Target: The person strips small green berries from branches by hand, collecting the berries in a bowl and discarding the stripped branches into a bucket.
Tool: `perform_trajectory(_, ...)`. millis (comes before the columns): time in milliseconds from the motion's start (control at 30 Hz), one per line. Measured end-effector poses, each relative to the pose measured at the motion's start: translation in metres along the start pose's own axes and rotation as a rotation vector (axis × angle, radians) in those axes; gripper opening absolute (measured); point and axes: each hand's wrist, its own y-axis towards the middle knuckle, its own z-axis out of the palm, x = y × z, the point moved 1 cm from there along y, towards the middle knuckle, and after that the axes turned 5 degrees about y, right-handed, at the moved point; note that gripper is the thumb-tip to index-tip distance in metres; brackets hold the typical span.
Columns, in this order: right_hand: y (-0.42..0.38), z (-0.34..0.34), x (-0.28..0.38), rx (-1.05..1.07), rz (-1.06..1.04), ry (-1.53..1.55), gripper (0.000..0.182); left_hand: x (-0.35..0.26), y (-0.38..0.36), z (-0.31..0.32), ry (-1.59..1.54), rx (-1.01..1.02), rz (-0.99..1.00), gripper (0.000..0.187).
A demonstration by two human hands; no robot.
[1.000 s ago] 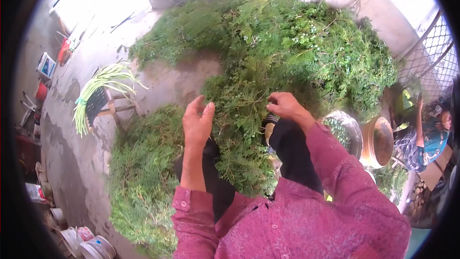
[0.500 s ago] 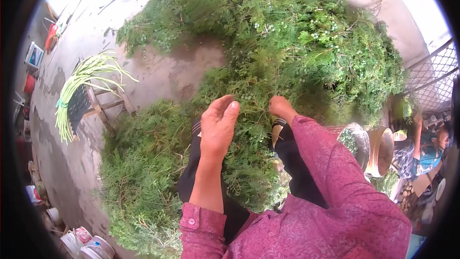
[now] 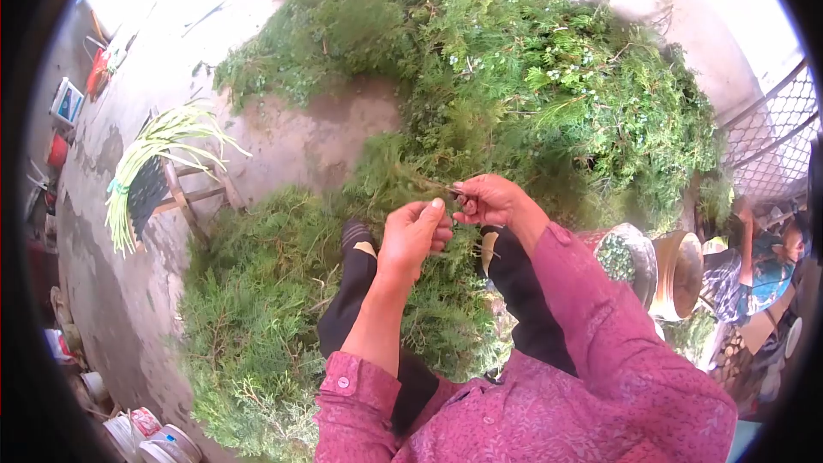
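Note:
My right hand (image 3: 486,201) pinches the stem of a thin green sprig (image 3: 424,182) that sticks out to the left, over my knees. My left hand (image 3: 414,236) is just below and left of it, fingers curled, fingertips close to the same stem; whether it grips the stem I cannot tell. A big heap of feathery green branches (image 3: 523,77) fills the ground ahead and to the right. A lower pile of the same greenery (image 3: 257,309) lies at my left leg. I wear a magenta shirt and black trousers.
A small wooden stool (image 3: 176,193) at the left carries a bundle of long green stalks (image 3: 150,163). Two metal basins (image 3: 656,261) sit at my right. Another person (image 3: 759,253) sits at the far right by a wire fence. Buckets (image 3: 150,437) stand at the lower left.
My right hand has lifted a sprig out of the heap toward me. My left hand has dropped from an open, raised pose and come in beside the right hand.

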Motion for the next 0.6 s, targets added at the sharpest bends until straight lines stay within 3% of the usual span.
perform_trajectory(33, -0.011, 0.004, 0.002, 0.035, -0.081, -0.038, 0.015, 0.003, 0.001, 0.003, -0.076, 0.012, -0.132, 0.037)
perform_trajectory(67, -0.026, 0.013, 0.002, 0.043, -0.092, -0.038, 0.015, 0.003, 0.001, 0.006, -0.068, 0.012, -0.121, 0.037)
perform_trajectory(133, -0.052, 0.034, -0.003, -0.063, -0.351, -0.253, 0.016, 0.002, 0.002, 0.009, -0.242, -0.140, -0.200, 0.044)
perform_trajectory(167, -0.056, 0.035, -0.009, 0.007, -0.455, -0.350, 0.020, 0.001, 0.003, 0.007, -0.287, -0.110, -0.129, 0.056)
perform_trajectory(200, -0.058, 0.039, -0.015, 0.016, -0.462, -0.341, 0.020, 0.000, 0.007, 0.001, -0.275, -0.115, -0.123, 0.056)
perform_trajectory(267, -0.061, 0.053, -0.026, 0.051, -0.709, -0.708, 0.019, -0.006, 0.013, -0.005, -0.558, 0.067, 0.003, 0.048)
perform_trajectory(300, -0.062, 0.059, -0.032, 0.051, -0.761, -0.774, 0.018, -0.013, 0.014, 0.003, -0.723, 0.007, 0.097, 0.034)
perform_trajectory(467, -0.065, 0.069, -0.039, 0.115, -1.002, -1.066, 0.016, -0.001, 0.023, -0.009, -0.582, -0.138, -0.020, 0.018)
perform_trajectory(533, -0.066, 0.066, -0.031, 0.167, -0.934, -1.122, 0.015, 0.001, 0.022, -0.012, -0.447, -0.217, 0.087, 0.013)
perform_trajectory(600, -0.071, 0.065, -0.009, 0.181, -0.771, -0.725, 0.018, -0.001, 0.021, -0.014, -0.365, -0.251, 0.135, 0.010)
